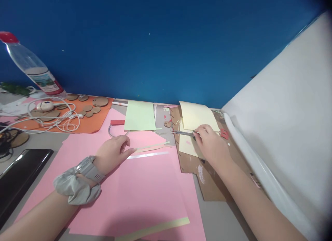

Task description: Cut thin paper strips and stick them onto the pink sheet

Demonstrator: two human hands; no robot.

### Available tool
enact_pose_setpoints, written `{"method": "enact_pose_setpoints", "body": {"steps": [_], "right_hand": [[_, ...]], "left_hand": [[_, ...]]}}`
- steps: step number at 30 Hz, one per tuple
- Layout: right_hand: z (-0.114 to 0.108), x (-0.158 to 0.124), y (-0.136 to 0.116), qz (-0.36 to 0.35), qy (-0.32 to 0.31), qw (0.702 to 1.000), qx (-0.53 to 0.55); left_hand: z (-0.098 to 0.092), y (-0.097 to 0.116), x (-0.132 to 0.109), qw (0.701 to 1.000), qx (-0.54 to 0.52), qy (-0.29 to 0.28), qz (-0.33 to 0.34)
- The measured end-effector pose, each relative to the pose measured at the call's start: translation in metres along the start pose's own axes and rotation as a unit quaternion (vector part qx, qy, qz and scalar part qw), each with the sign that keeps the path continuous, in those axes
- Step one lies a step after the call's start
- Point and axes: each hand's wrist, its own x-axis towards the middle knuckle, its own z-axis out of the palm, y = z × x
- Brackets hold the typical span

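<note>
My left hand (114, 151) rests on the pink paper (153, 185), fingers curled and the thumb apart from them. Its thumb tip meets the left end of a thin pale green paper strip (153, 146). A white strip (147, 155) lies just in front of that one. To the right, my right hand (211, 144) grips a pair of scissors (183, 132) by the handles, which the fingers mostly hide. The blades point left, over the edge of a brown cardboard sheet (186, 165). Pale yellow paper (198, 116) lies on the cardboard behind the right hand.
Light green paper (140, 116) lies at the back. At left are a bottle (43, 75), white earphones (70, 114), cardboard discs (100, 101) on orange paper (88, 125), and a black glossy object (23, 175). A yellowish strip (155, 229) lies in front. A white panel (280, 106) bounds the right.
</note>
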Motion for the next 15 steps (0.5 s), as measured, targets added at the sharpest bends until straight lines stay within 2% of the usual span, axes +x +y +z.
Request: {"method": "enact_pose_setpoints", "body": {"steps": [2, 3, 5, 9, 15], "right_hand": [[-0.004, -0.001, -0.013, -0.083, -0.025, 0.990, 0.112], [-0.005, -0.002, -0.021, -0.121, -0.058, 0.977, 0.165], [-0.007, -0.002, -0.038, -0.157, -0.107, 0.953, 0.234], [-0.003, 0.003, -0.061, -0.156, -0.132, 0.942, 0.268], [0.008, 0.008, -0.062, -0.149, -0.130, 0.934, 0.298]], "left_hand": [[0.000, 0.000, 0.000, 1.000, 0.001, -0.001, 0.000], [0.000, 0.000, 0.000, 1.000, 0.001, -0.002, -0.001], [0.000, 0.000, 0.000, 1.000, 0.001, -0.005, -0.004], [0.000, -0.001, 0.000, 1.000, 0.003, -0.004, 0.002], [0.000, 0.000, 0.000, 1.000, 0.003, -0.004, -0.003]]}}
